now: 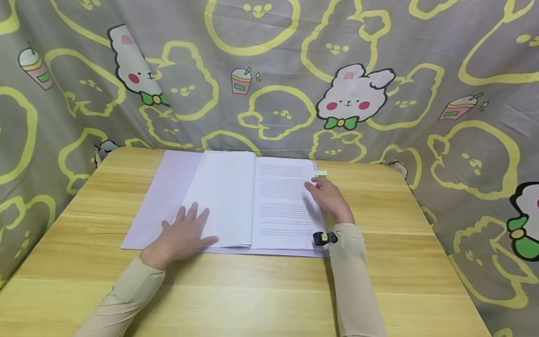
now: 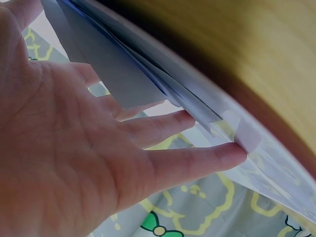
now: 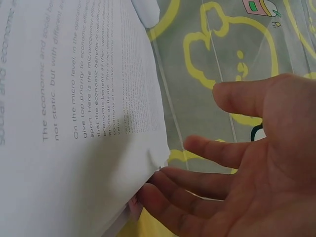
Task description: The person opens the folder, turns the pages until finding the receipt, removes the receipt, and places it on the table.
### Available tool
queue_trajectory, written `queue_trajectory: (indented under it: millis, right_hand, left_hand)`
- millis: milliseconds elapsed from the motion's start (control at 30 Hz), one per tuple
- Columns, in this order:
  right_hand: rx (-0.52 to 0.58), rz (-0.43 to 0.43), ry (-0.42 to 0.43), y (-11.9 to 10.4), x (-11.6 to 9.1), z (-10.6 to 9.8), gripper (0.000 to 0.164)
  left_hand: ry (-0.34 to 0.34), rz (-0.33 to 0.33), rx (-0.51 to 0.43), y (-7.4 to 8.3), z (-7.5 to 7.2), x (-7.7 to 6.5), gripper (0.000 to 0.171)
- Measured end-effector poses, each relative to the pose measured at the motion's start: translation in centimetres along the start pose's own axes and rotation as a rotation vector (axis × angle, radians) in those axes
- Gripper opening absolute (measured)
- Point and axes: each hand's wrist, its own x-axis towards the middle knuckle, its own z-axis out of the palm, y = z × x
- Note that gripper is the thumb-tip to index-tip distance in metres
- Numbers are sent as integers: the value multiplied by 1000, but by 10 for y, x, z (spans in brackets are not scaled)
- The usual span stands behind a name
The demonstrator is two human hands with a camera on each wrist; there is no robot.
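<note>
A light purple folder [image 1: 170,173] lies opened flat on the table with white sheets inside. Over the left-hand sheet [image 1: 225,196], which looks blank, my left hand [image 1: 181,236] rests with its fingers spread. In the left wrist view, fingertips [image 2: 232,154] of the left hand meet the sheet edges. Lines of print cover the right-hand page [image 1: 280,201]. Beside that page's right edge is my right hand [image 1: 330,199], fingers loosely bent and the thumb apart. Its lower fingers [image 3: 173,207] are at the paper edge in the right wrist view, and no pinch shows.
The wooden table [image 1: 269,290] reaches back to a grey curtain [image 1: 286,61] with cartoon prints, which also hangs at both sides. A small whitish tab [image 1: 320,173] sticks out past the page's upper right edge. A black device [image 1: 325,238] is on the right wrist.
</note>
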Motion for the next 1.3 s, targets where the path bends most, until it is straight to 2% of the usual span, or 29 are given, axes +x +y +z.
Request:
queue_trajectory:
  millis: [133,333,633,900,1100,1300]
  right_hand:
    - [24,-31,22,-1,0,-2,58]
    - [87,-29,16,0,-2,-6,54]
    - [45,-62,-13,-1,-3,-12,50]
    - [97,-78,-25,-3,-6,-16,52]
    - [154,-86,-85,-2,-9,-20,52]
    - [134,-132,-175,0,-12,-23,49]
  left_hand:
    - [1,-2,0,0,0,0,87]
    - [-1,-4,-2,0,0,0,87]
    - [0,-3,-2,0,0,0,87]
    - [7,2,-1,-1,0,0,87]
    - [6,6,-2,-2,2,1,87]
    - [7,7,2,-2,1,1,87]
